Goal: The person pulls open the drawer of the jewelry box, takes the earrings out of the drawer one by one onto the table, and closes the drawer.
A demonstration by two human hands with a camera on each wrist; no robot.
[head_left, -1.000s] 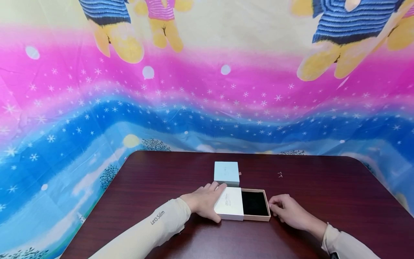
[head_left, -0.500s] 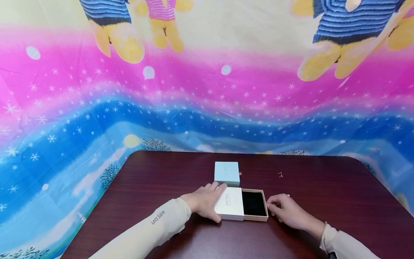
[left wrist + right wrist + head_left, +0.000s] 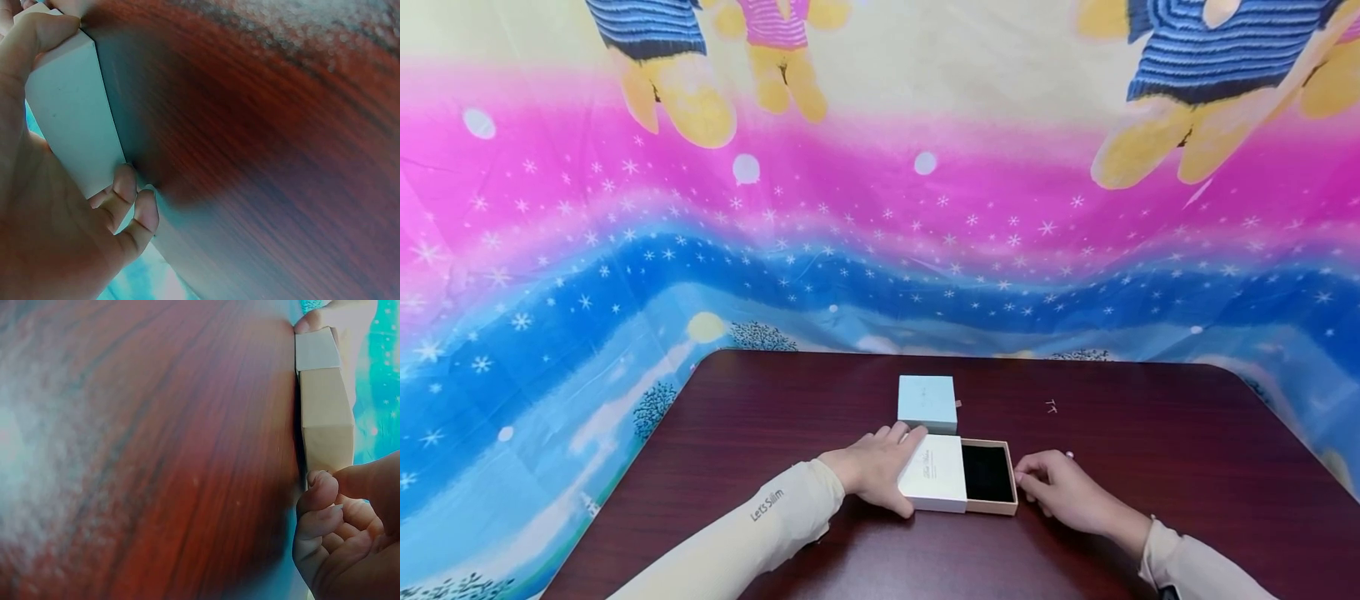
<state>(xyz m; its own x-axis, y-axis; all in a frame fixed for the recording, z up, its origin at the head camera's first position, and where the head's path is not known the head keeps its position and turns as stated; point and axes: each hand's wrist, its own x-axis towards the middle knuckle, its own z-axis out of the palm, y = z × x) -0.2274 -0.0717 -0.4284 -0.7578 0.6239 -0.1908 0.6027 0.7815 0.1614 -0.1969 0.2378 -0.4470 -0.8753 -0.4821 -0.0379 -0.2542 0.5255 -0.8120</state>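
Observation:
My left hand (image 3: 880,467) grips the white sleeve (image 3: 932,475) of a small gift box, thumb at the near side and fingers at the far side. From the sleeve's right end sticks out a tan-edged drawer (image 3: 1011,475) with a black lining, roughly half its length showing. At the drawer's right end is my right hand (image 3: 1067,492), fingers curled, thumb and forefinger against the end wall. In the right wrist view the thumb and forefinger meet at the edge of the drawer (image 3: 326,400); any pull tab there is hidden.
Just behind the sleeve lies a pale blue box (image 3: 927,400) with a small tab on its right. Small thin pale pieces (image 3: 1051,407) lie farther right. A tiny pale bead-like thing (image 3: 1070,455) shows behind my right hand. The dark wooden table (image 3: 760,400) ends at a patterned cloth.
My right hand and the drawer have moved slightly left, so the drawer sits deeper in the sleeve. More of the bead-like thing shows. My left hand has stayed in place.

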